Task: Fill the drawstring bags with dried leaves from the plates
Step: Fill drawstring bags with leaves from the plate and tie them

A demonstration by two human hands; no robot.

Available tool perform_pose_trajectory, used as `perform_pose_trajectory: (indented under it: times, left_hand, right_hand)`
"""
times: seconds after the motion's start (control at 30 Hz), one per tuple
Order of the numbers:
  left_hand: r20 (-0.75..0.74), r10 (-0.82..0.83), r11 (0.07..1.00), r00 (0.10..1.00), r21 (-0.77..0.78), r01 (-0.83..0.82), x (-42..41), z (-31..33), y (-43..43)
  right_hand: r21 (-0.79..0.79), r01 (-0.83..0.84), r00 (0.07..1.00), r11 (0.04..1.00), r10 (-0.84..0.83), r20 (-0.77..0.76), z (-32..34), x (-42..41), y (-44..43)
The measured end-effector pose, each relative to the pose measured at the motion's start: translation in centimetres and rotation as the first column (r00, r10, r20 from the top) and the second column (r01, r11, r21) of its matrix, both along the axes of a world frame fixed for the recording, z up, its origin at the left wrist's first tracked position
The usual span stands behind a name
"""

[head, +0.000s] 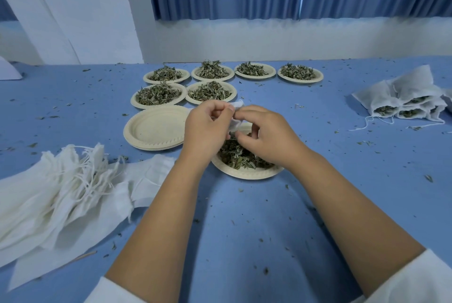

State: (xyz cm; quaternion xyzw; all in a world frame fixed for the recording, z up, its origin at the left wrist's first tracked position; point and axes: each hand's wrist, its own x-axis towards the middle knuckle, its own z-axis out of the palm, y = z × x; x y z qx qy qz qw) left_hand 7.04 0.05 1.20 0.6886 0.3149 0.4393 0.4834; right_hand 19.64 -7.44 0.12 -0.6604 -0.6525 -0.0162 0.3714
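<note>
Empty bags (61, 192) lie heaped nearest, on the bench (244, 229) to the left of the left hand and short of it. Further out, the left hand (208, 129) and right hand (267, 135) meet just above a plate (247, 173) of dried leaves (234, 159). The fingers of both are curled, pinching a small white drawstring bag (235, 120) between them. Whether the right hand also holds leaves I cannot tell. The bag's mouth is hidden, and if it is not spread wide the brittle leaves may catch on its edge and spill. If the hands drift off the plate, that spill would join the crumbs already on the bench. A loose pinch could also drop the bag into the leaves. Just left of the left hand sits a stack of empty plates (154, 129). Beyond both hands stand six heaped plates (300, 80), and filled bags (403, 102) lie far to the right.
</note>
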Motion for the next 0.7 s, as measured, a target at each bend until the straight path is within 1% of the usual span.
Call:
perform_pose_trajectory:
  times: [0.17, 0.27, 0.33, 0.37, 0.43, 0.57, 0.63, 0.7]
  left_hand:
    - [0.041, -0.097, 0.995, 0.994, -0.035, 0.098, -0.1, 0.3, -0.5]
    - [0.027, -0.141, 0.990, 0.990, -0.022, 0.142, 0.0, 0.3, -0.6]
    - [0.013, -0.142, 0.990, 0.990, -0.017, 0.142, 0.0, 0.3, -0.6]
    - [0.016, -0.127, 0.992, 0.992, -0.022, 0.128, 0.0, 0.2, -0.7]
    - [0.032, -0.065, 0.997, 0.997, -0.028, 0.066, 0.1, 0.1, -0.6]
    - [0.007, 0.067, 0.998, 0.998, 0.007, -0.067, 0.3, -0.4, -0.2]
    - [0.018, 0.103, 0.995, 0.995, 0.005, -0.103, 0.2, -0.5, 0.1]
    - [0.021, 0.123, 0.992, 0.992, 0.025, -0.123, 0.1, -0.5, 0.3]
  right_hand:
    - [-0.079, -0.038, 0.999, 0.996, 0.038, 0.002, -0.2, -0.2, 0.3]
    - [-0.137, -0.054, 0.998, 0.989, 0.048, -0.052, -0.3, -0.4, 0.3]
    - [-0.162, -0.067, 0.995, 0.985, 0.053, -0.084, -0.2, -0.5, 0.2]
    - [-0.172, -0.069, 0.995, 0.983, 0.055, -0.089, -0.2, -0.5, 0.2]
    - [-0.139, -0.060, 0.994, 0.989, 0.046, -0.101, -0.1, -0.4, 0.2]
    - [-0.013, 0.016, 0.968, 1.000, -0.019, -0.250, 0.5, 0.1, -0.1]
    - [-0.039, 0.064, 0.961, 0.997, -0.072, -0.266, 0.8, 0.9, -0.2]
    - [-0.125, 0.096, 0.971, 0.987, -0.121, -0.205, 0.7, 1.6, -0.2]
